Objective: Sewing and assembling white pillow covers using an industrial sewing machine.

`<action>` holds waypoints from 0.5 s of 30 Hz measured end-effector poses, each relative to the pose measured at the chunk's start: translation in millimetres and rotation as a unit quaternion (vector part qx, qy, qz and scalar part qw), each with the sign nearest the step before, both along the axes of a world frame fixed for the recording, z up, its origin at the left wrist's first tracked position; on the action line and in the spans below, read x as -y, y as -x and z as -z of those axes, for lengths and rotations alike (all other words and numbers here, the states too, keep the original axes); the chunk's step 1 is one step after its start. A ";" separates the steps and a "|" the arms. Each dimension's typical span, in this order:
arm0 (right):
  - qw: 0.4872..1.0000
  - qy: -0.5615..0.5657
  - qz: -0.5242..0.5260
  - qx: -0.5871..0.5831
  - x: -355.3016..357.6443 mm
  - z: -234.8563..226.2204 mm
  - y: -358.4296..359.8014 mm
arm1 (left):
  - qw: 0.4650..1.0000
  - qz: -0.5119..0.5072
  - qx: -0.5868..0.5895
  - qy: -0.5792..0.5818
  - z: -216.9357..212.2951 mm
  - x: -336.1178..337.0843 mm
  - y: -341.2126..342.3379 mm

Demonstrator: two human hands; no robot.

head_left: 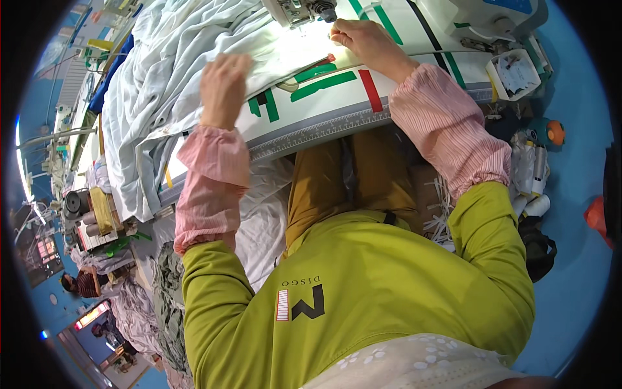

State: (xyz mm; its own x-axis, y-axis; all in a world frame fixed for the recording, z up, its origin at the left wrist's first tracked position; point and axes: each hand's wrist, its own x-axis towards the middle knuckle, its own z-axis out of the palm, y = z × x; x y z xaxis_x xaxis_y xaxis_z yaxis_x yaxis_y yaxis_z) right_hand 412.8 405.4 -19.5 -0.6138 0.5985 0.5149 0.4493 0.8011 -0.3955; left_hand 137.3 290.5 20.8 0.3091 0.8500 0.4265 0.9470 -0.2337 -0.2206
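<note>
White cloth (175, 71) lies in loose folds over the left of the sewing table (330, 117) and hangs off its front edge. My left hand (225, 87) is above the cloth's near edge, with its fingers curled and smeared by motion; whether cloth is caught in them is hidden. Beside the lit needle area of the sewing machine (291, 11), my right hand (376, 47) is closed in a pinch. What lies between those fingertips, if anything, is too small to make out. A strip of the cloth runs between the two hands toward the needle area.
A ruler strip (311, 137) follows the table's front edge. Green tape (324, 85) and red tape (370, 91) mark the tabletop. A white box (515, 74) of small items is at the right, with thread cones (538, 168) below. Another person (87, 282) is far left.
</note>
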 end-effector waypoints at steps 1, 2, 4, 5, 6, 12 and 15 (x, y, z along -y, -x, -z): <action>1.000 0.002 -0.003 -0.001 -3.8 0.0 3.7 | 1.000 -0.003 -0.001 0.002 -2.4 3.7 12.2; 0.998 -0.043 0.024 0.041 -7.7 1.5 7.8 | 0.996 -0.058 -0.059 0.037 -6.4 6.9 21.0; 0.992 -0.087 0.050 0.082 -16.2 4.0 15.2 | 0.984 -0.113 -0.116 0.073 -5.3 8.2 27.7; 0.986 -0.083 0.061 0.130 -22.6 9.0 18.6 | 0.978 -0.141 -0.130 0.080 -6.2 6.3 22.4; 0.978 -0.080 0.071 0.178 -23.8 9.5 22.7 | 0.971 -0.171 -0.145 0.087 -8.4 5.1 15.4; 0.984 -0.099 0.075 0.124 -26.5 21.1 19.0 | 0.991 0.131 -0.032 0.015 -3.1 -31.7 -53.1; 0.980 -0.075 0.085 0.161 -30.8 22.3 20.3 | 0.987 0.137 0.017 0.082 20.6 -51.3 -40.5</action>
State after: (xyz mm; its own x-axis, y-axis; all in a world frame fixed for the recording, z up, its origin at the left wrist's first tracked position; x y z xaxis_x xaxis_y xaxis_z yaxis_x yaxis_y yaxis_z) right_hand 392.4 436.2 -41.8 -0.6567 0.6387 0.4010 0.6638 0.7419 -0.0945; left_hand 177.8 341.8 0.2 0.5241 0.7957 0.3037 0.8500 -0.5112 -0.1274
